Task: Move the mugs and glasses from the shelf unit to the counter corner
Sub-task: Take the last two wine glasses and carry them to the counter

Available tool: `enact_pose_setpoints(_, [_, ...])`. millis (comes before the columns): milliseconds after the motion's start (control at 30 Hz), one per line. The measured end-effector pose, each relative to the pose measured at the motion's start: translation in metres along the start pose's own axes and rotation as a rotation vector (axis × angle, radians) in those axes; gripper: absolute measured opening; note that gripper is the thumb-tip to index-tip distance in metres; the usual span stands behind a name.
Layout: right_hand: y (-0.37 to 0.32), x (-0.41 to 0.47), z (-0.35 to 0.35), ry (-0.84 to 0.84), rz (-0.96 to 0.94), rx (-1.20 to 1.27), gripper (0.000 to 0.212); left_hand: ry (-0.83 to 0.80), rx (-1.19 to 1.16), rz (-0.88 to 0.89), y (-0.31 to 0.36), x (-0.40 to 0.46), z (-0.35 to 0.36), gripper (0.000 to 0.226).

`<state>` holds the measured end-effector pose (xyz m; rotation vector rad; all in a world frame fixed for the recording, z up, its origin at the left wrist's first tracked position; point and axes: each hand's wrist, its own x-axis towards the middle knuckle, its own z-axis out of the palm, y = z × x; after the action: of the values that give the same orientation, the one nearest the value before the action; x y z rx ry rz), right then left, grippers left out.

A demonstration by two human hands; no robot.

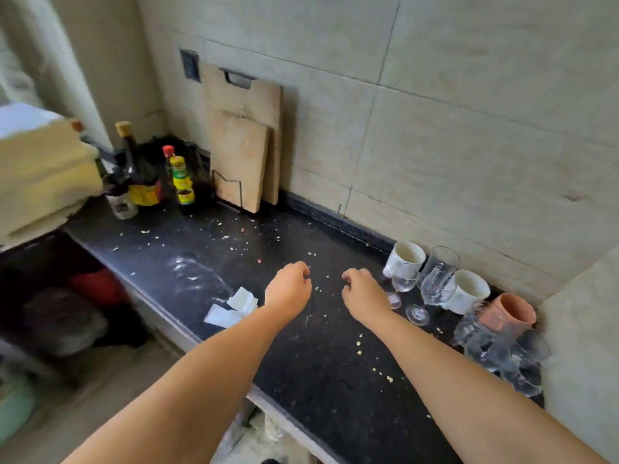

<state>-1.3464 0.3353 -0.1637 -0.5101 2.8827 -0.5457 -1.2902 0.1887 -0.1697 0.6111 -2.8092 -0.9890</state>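
At the right corner of the black counter (301, 363) stand two white mugs (403, 257) (467, 289), a terracotta-pink mug (512, 313), two stemmed wine glasses (405, 279) (435, 283) and several clear tumblers (495, 346). My left hand (288, 289) and my right hand (363, 293) hover side by side over the counter's middle, fingers loosely curled, nothing in either. My right hand is just left of the nearest wine glass, not touching it. The shelf unit is not in view.
Two wooden cutting boards (244, 155) lean on the tiled wall in a wire rack. Sauce bottles (181, 179) crowd the far left corner beside folded yellow cloth (40, 175). Crumpled white paper (234, 306) lies near the counter's front edge. Crumbs are scattered about.
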Motion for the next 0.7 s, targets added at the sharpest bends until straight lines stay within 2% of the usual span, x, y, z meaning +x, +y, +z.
enact_pose_setpoints(233, [-0.110,-0.039,0.062,-0.207,-0.317,-0.048,0.031,0.184,0.000,-0.342,-0.102,-0.091,-0.060,0.029])
enact_pose_setpoints(533, [-0.270,-0.145,0.143,-0.359,-0.694,-0.095,0.032,0.465,0.022,-0.602,-0.237,-0.250,-0.155,0.022])
enact_pose_setpoints(700, [-0.365,-0.234,0.199,-0.401,-0.799,-0.103,0.036,0.520,0.060,-0.700,-0.318,-0.357,-0.212,0.026])
